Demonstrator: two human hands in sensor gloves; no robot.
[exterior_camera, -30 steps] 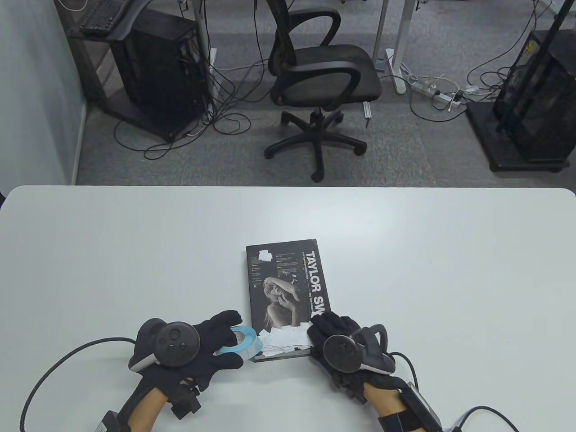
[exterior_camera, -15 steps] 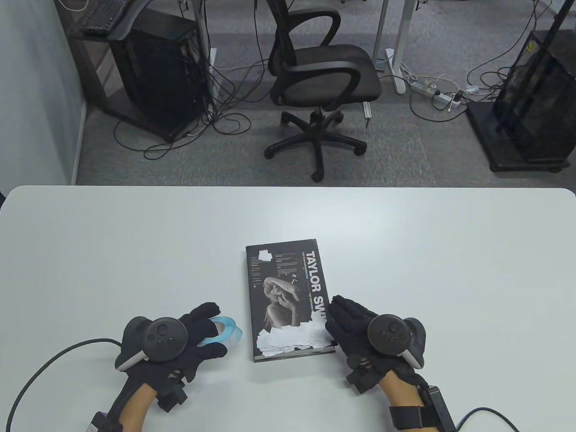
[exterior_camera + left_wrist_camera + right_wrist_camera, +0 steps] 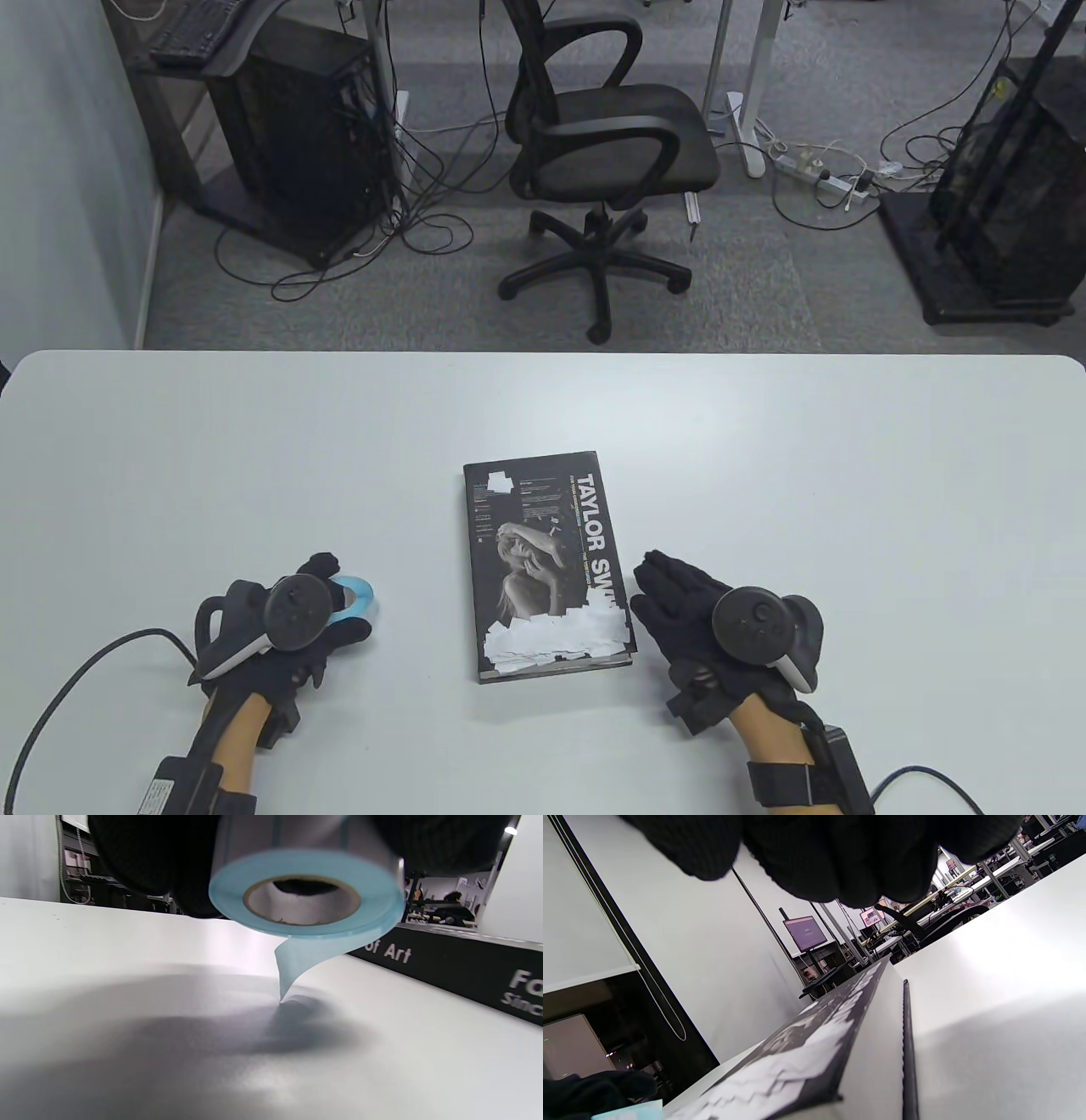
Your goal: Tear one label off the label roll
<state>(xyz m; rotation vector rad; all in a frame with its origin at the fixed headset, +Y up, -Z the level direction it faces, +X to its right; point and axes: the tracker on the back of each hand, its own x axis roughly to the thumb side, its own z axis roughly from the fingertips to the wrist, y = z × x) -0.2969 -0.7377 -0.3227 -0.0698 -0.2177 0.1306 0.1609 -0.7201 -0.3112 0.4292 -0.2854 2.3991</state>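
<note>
A light-blue label roll [image 3: 356, 594] is held by my left hand [image 3: 293, 628] left of the book, just above the table. In the left wrist view the roll [image 3: 305, 895] hangs under my gloved fingers [image 3: 140, 853], and a loose blue tail [image 3: 292, 963] dangles down to the table. A black book [image 3: 543, 560] lies in the middle, with several white labels [image 3: 556, 637] stuck on its near end; it also shows in the right wrist view [image 3: 814, 1043]. My right hand [image 3: 704, 620] lies flat and empty on the table, right of the book.
The white table [image 3: 764, 441] stretches wide behind the book. Cables trail from both wrists to the near edge. An office chair [image 3: 602, 144] and computer towers stand on the floor beyond the far edge.
My left hand has carried the roll leftward, away from the book. My right hand has left the book's near end and moved right onto the table.
</note>
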